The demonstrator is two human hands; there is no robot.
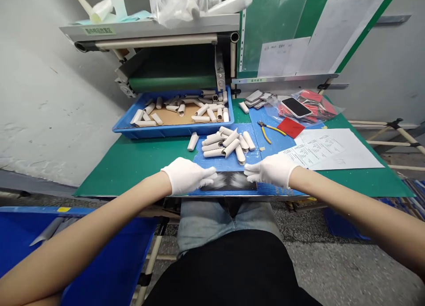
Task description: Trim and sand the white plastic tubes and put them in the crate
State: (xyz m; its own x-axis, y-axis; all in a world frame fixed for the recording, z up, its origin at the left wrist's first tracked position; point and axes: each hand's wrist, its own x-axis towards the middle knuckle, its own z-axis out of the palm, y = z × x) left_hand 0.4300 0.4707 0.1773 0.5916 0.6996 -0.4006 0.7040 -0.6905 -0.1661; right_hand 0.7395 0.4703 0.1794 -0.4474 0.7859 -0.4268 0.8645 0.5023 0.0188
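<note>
My left hand [188, 176], in a white glove, reaches in from the left at the bench's front edge. Its fingers are stretched out, with the tips over the left part of a flat black piece [229, 182]. Opposite it, my right hand [270, 169], gloved too, points its extended fingers inward over the piece's right part. Whitish streaks show on the black surface beside both sets of fingertips; whether they are reflections or smears is unclear. I cannot tell if the fingers touch the piece. Just beyond lies a pile of white, hollow curved pieces [215, 153].
A blue tray [172, 131] behind holds several more white pieces. To the right lie yellow-handled cutters [265, 132], a red square [290, 127], a phone [296, 107] on bagged red pieces, and printed sheets [345, 157]. A green roller belt [172, 82] stands behind the tray.
</note>
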